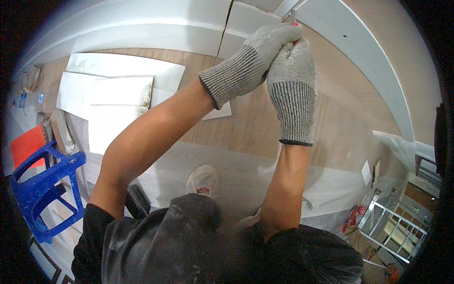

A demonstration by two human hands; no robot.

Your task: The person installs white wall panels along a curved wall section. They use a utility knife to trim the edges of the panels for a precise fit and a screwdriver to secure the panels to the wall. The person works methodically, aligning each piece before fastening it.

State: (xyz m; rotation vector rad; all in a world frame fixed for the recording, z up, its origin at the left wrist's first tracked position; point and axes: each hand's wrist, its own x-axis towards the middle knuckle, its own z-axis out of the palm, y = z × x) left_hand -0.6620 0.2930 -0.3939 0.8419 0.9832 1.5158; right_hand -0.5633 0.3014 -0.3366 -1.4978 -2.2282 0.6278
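Observation:
My left hand (255, 54) and my right hand (294, 68) are pressed together at the upper middle, both in grey knit gloves with striped cuffs. Closed between them is a red-handled tool (295, 24); its short, narrow metal end points up and away from me. Most of the handle is hidden by the gloves, so its exact kind does not show. The metal end meets the corner where a white panel (250, 23) and a long white trim strip (350, 38) come together. A dark gap runs down the panel just left of my hands.
White boards (118, 71) lie on the wood-look floor (227, 128) to the left. A blue plastic stool (49, 189) stands at the far left beside a red object (29, 144). A metal ladder-like frame (392, 227) is at the lower right. My shoe (203, 181) rests below.

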